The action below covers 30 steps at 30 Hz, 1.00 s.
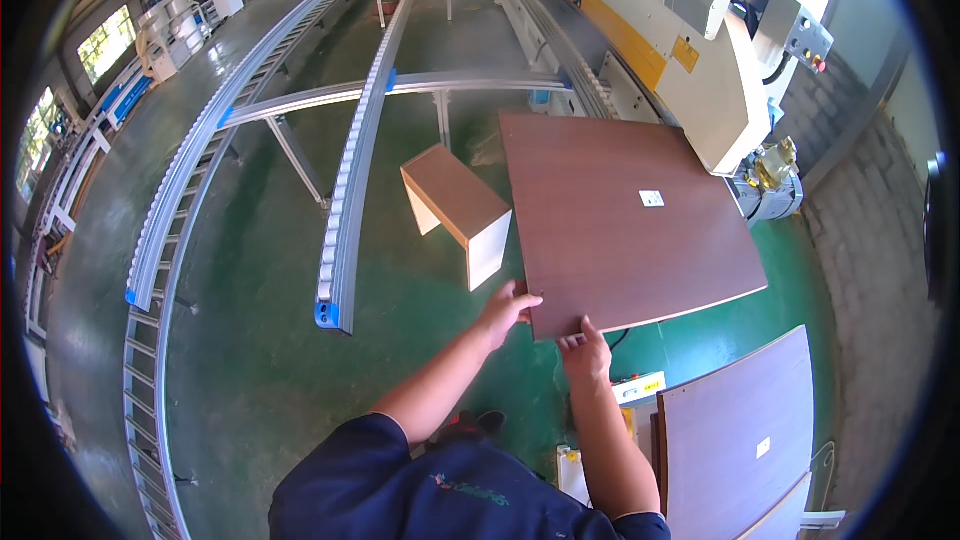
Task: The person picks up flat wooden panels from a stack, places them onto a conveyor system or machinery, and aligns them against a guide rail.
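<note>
The left hand (pixel 508 314) gripped the near left corner of the brown panel (pixel 622 225) while the right hand (pixel 588 350) pinched its near edge, the panel lying beside the white machine (pixel 725 105), right of a brown-topped stool (pixel 455 190).

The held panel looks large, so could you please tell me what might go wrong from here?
The left grip and right grip are both near one corner of the held panel, so it might twist if pushed unevenly. The machine appears close to its right edge, so a sideways shift could scrape it. The bench appears near its left edge and might get bumped.
</note>
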Each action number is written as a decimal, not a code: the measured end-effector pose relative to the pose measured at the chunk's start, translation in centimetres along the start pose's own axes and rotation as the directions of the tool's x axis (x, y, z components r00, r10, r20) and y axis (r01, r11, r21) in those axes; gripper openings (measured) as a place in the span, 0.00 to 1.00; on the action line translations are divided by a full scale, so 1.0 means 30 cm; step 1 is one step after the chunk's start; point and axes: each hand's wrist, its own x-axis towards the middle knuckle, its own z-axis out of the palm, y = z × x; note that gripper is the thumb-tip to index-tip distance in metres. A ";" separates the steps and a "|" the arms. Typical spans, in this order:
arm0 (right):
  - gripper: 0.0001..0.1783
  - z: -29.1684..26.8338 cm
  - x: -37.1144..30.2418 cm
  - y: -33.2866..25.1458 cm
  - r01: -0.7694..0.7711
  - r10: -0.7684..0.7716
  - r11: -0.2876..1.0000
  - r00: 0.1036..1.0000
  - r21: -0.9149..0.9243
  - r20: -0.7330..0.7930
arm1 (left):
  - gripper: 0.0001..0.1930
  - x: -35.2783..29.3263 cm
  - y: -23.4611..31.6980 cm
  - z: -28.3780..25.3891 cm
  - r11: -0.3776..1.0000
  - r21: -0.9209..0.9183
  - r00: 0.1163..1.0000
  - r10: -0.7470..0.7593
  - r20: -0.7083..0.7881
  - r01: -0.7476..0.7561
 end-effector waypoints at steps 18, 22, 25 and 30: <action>0.08 -0.374 -0.633 -0.118 0.310 -0.375 0.927 0.781 -0.213 -0.499 | 0.30 0.646 0.381 -0.158 0.022 0.991 0.813 0.574 0.096 -0.133; 0.10 -0.347 -0.735 -0.152 0.337 -0.436 0.900 0.704 -0.276 -0.561 | 0.37 0.710 0.355 0.074 0.002 0.965 0.956 0.136 0.260 -0.263; 0.12 -0.421 -0.732 -0.103 0.435 -0.456 0.879 0.654 -0.193 -0.604 | 0.37 0.664 0.286 0.135 -0.009 0.971 0.955 0.179 0.237 -0.239; 0.13 -0.536 -0.829 -0.075 0.501 -0.520 0.834 0.572 -0.232 -0.634 | 0.37 0.481 0.188 0.210 -0.018 0.969 0.929 0.282 0.240 -0.246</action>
